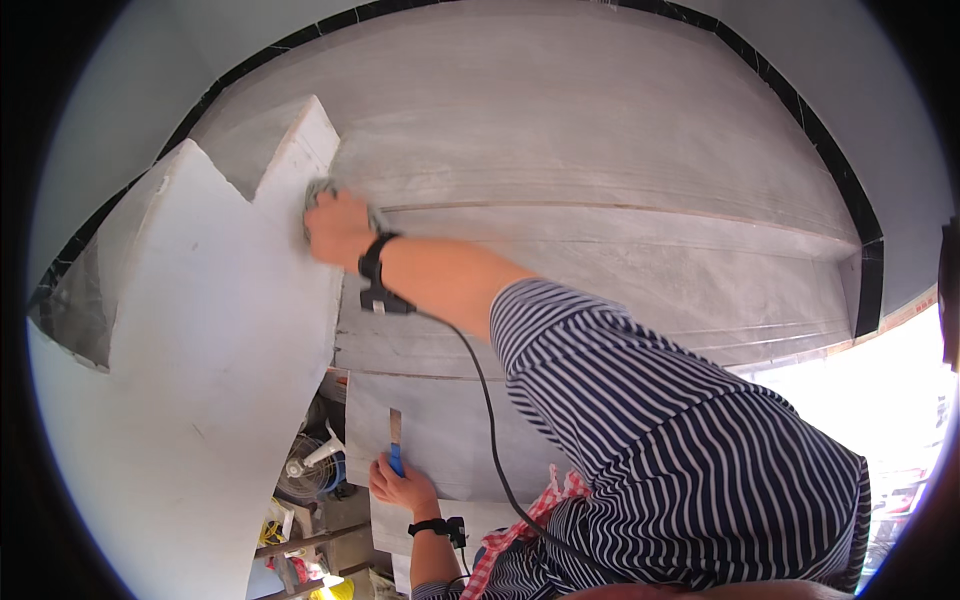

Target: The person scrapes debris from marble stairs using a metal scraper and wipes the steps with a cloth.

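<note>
My right hand (pixel 337 225), slightly blurred, presses a crumpled grey-green cloth (pixel 321 187) against the upper edge of the white stair side wall (pixel 210 300), where it meets the grey stone-look steps (pixel 562 120). Lower down, my left hand (pixel 401 487) grips the blue handle of a scraper (pixel 395 427); its rusty-looking blade points up the picture, over a lower grey step. Both wrists wear black straps with small devices, and a black cable runs from the right one.
Black skirting (pixel 817 135) borders the steps and grey walls. The white side wall has a zigzag edge at the left. Below it, through a gap, are an electric fan (pixel 307 465), wooden bars and yellow items. Bright light enters at the right. A red checked cloth (pixel 525 510) hangs by my body.
</note>
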{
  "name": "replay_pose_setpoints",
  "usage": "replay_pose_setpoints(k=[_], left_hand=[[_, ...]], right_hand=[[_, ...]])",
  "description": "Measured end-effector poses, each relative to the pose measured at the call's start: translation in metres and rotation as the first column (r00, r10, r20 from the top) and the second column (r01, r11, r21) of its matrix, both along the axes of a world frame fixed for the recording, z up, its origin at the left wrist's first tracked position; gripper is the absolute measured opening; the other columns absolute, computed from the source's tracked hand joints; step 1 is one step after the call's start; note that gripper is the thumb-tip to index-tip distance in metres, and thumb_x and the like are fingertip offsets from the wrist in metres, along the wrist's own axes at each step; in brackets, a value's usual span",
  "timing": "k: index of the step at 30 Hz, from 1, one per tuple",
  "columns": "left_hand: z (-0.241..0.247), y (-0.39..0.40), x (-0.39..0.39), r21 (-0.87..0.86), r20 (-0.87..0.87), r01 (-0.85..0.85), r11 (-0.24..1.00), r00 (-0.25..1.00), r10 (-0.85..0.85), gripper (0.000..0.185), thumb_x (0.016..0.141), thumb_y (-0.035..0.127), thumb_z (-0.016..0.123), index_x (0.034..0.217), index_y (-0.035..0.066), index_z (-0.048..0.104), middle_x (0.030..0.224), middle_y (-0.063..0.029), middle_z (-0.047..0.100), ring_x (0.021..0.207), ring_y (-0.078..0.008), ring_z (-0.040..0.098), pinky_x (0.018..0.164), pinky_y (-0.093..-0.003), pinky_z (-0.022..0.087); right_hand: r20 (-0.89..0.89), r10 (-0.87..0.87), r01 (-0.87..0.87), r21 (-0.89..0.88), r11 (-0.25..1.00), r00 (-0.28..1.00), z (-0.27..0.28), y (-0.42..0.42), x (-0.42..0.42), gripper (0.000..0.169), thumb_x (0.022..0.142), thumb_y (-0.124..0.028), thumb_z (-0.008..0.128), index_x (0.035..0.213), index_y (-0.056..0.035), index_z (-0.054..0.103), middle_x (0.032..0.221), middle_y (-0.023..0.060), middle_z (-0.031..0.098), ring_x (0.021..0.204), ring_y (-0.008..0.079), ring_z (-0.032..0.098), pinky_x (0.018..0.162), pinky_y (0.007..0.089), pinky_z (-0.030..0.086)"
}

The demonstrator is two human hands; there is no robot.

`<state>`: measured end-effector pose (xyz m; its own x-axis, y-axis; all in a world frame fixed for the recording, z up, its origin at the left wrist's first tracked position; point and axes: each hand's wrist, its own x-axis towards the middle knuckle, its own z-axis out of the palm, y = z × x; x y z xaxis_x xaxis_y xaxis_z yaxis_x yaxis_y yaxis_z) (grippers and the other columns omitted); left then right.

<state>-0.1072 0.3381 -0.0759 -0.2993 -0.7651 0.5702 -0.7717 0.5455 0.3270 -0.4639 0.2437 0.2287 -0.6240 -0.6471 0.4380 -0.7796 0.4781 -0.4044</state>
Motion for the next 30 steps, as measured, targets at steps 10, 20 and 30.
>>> replay_pose_setpoints(k=[10,20,30], left_hand=[[-0.001,-0.002,0.003,0.022,-0.025,0.005,1.0,1.0,-0.004,0.039,0.081,0.017,0.062,0.12,0.012,0.061,0.126,-0.0115,0.057,0.117,-0.0363,0.048,0.101,-0.0526,0.034],[-0.002,0.014,-0.014,0.022,-0.029,0.002,1.0,1.0,-0.001,0.038,0.085,0.024,0.067,0.118,0.006,0.061,0.129,-0.011,0.056,0.12,-0.0322,0.049,0.101,-0.0469,0.038],[-0.04,0.001,0.004,-0.063,-0.049,0.011,0.998,0.999,-0.014,0.045,0.087,0.028,0.066,0.126,0.006,0.057,0.129,-0.012,0.056,0.12,-0.0328,0.049,0.099,-0.0482,0.038]], right_hand=[[0.685,0.642,0.345,-0.544,0.765,-0.343,-0.091,0.044,0.194,0.028,0.084,-0.022,0.065,0.109,-0.0121,0.058,0.089,0.0083,0.064,0.074,0.0204,0.061,0.072,0.0377,0.051],[0.902,0.43,-0.375,-0.406,0.833,-0.021,-0.2,0.057,0.3,0.022,0.08,-0.021,0.063,0.097,-0.0073,0.069,0.095,0.0083,0.066,0.082,0.0224,0.059,0.072,0.0386,0.047],[0.899,0.436,-0.398,-0.387,0.832,0.036,-0.142,0.104,0.256,0.035,0.074,-0.01,0.066,0.109,-0.0077,0.064,0.098,0.011,0.063,0.085,0.0215,0.059,0.069,0.0387,0.048]])
